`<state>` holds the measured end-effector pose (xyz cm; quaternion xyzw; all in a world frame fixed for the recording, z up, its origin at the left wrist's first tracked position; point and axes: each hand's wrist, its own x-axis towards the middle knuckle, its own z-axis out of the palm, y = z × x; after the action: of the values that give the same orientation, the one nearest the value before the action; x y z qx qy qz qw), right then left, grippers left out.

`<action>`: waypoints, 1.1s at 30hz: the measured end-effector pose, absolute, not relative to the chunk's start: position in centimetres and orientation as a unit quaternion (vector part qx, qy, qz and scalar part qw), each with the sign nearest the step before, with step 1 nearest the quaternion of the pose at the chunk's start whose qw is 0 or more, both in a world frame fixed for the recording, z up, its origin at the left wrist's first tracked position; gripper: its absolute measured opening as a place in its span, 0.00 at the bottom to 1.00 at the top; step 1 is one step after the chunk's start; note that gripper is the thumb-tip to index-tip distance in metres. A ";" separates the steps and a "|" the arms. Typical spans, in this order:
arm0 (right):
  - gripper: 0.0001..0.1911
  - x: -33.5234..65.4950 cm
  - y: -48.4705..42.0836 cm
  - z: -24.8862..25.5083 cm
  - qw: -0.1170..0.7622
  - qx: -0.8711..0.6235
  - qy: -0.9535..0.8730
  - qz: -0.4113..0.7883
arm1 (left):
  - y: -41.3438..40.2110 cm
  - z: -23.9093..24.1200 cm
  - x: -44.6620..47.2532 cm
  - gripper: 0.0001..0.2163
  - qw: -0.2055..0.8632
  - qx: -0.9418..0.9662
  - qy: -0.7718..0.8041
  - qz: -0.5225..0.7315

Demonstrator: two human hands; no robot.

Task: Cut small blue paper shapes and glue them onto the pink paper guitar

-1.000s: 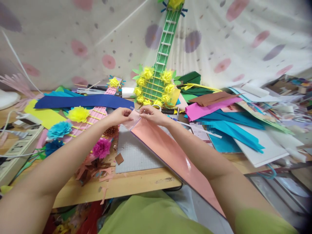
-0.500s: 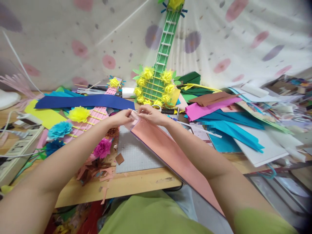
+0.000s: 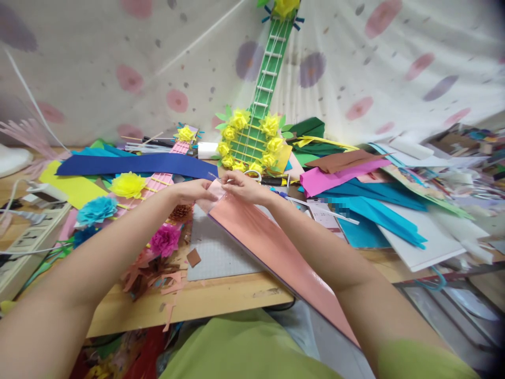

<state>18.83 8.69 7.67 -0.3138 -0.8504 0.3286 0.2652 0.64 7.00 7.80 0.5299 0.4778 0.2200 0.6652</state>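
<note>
Well — peach packet (image 3: 272,239) slanting bodyward from beneath right grip (image 3: 245,188).

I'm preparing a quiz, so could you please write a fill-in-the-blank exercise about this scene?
Near or far: the left hand and right hand are at the ____ end of the peach packet.
The flowers ringing the green guitar are coloured ____.
A dark blue strip crosses the ____-coloured guitar.
Missing: far; yellow; pink.

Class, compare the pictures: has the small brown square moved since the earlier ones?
No. The small brown square shows no visible shift either way: it lies at the left edge of the grey board, as before.
</note>
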 end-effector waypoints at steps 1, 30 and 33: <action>0.03 18.8 8.7 7.6 0.264 -0.317 -0.850 0.326 | 7.0 7.9 0.7 0.14 0.675 0.523 0.472 0.218; 0.03 17.3 9.1 7.9 0.318 -0.378 -0.789 0.366 | 6.3 10.3 0.8 0.11 0.598 0.606 0.488 0.192; 0.13 18.0 8.6 7.6 0.322 -0.414 -0.763 0.379 | 5.9 9.3 1.6 0.14 0.499 0.663 0.516 0.212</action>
<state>18.00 8.55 7.61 -0.4141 -0.7626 0.3787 0.3216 1.56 5.93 9.29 0.6628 0.5162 0.2121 0.4993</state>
